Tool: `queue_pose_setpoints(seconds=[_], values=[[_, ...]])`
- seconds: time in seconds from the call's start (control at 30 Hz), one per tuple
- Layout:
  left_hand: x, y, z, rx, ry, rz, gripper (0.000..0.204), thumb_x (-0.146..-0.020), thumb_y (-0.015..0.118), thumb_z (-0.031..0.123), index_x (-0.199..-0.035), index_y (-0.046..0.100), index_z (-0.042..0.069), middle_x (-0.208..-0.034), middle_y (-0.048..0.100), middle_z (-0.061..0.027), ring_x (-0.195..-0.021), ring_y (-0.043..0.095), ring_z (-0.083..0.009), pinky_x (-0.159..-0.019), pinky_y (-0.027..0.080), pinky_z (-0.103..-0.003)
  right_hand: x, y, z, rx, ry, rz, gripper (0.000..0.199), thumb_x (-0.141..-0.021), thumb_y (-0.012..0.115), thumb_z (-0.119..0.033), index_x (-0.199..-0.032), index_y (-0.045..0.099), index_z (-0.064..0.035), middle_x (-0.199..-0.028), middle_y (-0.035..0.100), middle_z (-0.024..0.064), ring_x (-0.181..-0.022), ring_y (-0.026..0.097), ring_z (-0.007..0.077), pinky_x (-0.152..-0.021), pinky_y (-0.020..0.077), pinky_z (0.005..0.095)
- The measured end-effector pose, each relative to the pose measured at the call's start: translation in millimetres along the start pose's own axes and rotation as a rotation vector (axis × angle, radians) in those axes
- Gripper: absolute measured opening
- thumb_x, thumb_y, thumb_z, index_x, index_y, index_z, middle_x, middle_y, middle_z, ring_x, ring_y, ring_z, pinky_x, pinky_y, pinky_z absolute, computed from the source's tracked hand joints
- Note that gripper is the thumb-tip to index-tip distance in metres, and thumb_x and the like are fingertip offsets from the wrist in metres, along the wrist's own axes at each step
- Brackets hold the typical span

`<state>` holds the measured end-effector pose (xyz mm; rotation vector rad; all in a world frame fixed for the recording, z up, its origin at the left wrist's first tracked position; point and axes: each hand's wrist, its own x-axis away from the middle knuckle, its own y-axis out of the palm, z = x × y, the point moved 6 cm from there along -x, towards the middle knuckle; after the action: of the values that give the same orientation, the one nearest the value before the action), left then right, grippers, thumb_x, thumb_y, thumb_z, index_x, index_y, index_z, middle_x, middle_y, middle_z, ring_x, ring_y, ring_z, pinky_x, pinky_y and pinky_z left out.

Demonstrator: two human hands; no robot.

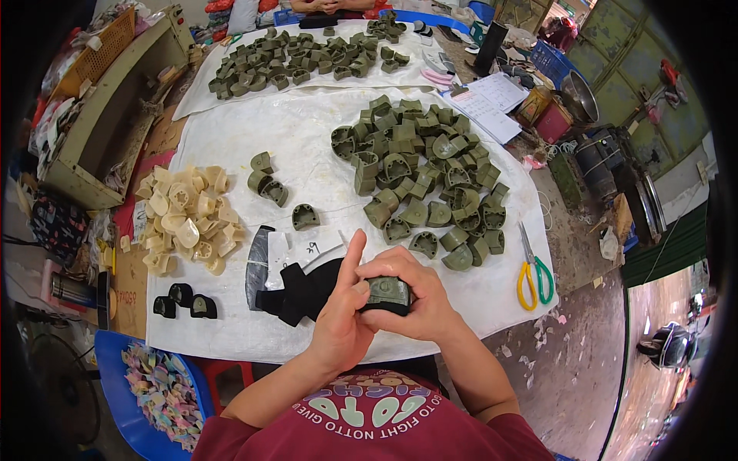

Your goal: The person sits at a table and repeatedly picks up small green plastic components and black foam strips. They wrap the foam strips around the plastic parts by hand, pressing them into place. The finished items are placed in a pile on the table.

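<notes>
Both hands clamp one olive-green moulded plastic heel block (388, 292) at the near table edge.

The right hand (419, 303) wraps the block from the right; the left hand (342, 315) presses its left side, index finger raised. Just beyond lies a stack of black cut fabric pieces (304, 290) on the white woven sheet (307, 154). Right: yellow-and-green-handled scissors (533, 273). Left: a pile of cream plastic heel blocks (187, 219). Farther off, right of centre, a large heap of olive-green heel blocks (423, 180).
</notes>
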<state>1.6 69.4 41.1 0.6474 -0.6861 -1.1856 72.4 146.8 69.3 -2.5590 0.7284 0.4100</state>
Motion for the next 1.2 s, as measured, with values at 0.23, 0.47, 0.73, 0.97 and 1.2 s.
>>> queue_pose_setpoints(seconds=[0.23, 0.47, 0.73, 0.97, 1.2], values=[[-1, -2, 9, -0.020, 0.090, 0.001, 0.074, -0.090, 0.045, 0.025, -0.153, 0.007, 0.017, -0.130, 0.045, -0.0084, -0.114, 0.050, -0.0196, -0.098, 0.042, -0.038, 6, 3, -6, 0.065, -0.057, 0.214, 0.054, -0.069, 0.081, -0.019, -0.117, 0.061, -0.0038, -0.120, 0.062, 0.0112, -0.111, 0.057, 0.0288, -0.092, 0.0450, 0.0359], [-9, -18, 4, -0.047, 0.189, 0.153, 0.066, -0.096, 0.044, 0.034, -0.152, 0.013, 0.015, -0.117, 0.055, -0.0092, -0.095, 0.059, -0.0188, -0.076, 0.051, -0.035, 11, 11, -7, 0.420, -0.193, 0.053, 0.054, -0.081, 0.072, -0.024, -0.127, 0.055, -0.0012, -0.135, 0.051, 0.0146, -0.121, 0.051, 0.0277, -0.098, 0.0408, 0.0380], [-12, -26, -3, -0.181, 0.243, 0.175, 0.043, -0.099, 0.047, 0.024, -0.139, 0.041, 0.010, -0.097, 0.061, -0.0019, -0.068, 0.056, -0.0079, -0.047, 0.042, -0.023, 22, 28, 21, -0.415, 0.398, 0.288, 0.035, -0.098, 0.047, -0.017, -0.129, 0.054, -0.0034, -0.143, 0.043, 0.0096, -0.090, 0.056, 0.0066, -0.058, 0.0434, 0.0186], [-20, -40, -3, -0.048, 0.170, 0.256, 0.032, -0.098, 0.051, 0.023, -0.126, 0.055, 0.008, -0.093, 0.061, 0.0000, -0.064, 0.053, -0.0058, -0.047, 0.043, -0.021, 21, 44, 28, -0.516, 0.401, 0.380, 0.039, -0.094, 0.050, -0.012, -0.130, 0.052, 0.0018, -0.138, 0.048, 0.0102, -0.089, 0.056, 0.0099, -0.068, 0.0463, 0.0224], [12, -71, 38, -0.682, 0.581, 0.255, 0.026, -0.091, 0.057, 0.013, -0.115, 0.061, 0.002, -0.081, 0.057, -0.0023, -0.063, 0.051, -0.0096, -0.054, 0.042, -0.024, 28, 50, 48, -0.311, 0.378, 0.200, 0.048, -0.095, 0.055, -0.024, -0.134, 0.048, 0.0022, -0.129, 0.056, 0.0141, -0.111, 0.058, 0.0213, -0.092, 0.0452, 0.0321]])
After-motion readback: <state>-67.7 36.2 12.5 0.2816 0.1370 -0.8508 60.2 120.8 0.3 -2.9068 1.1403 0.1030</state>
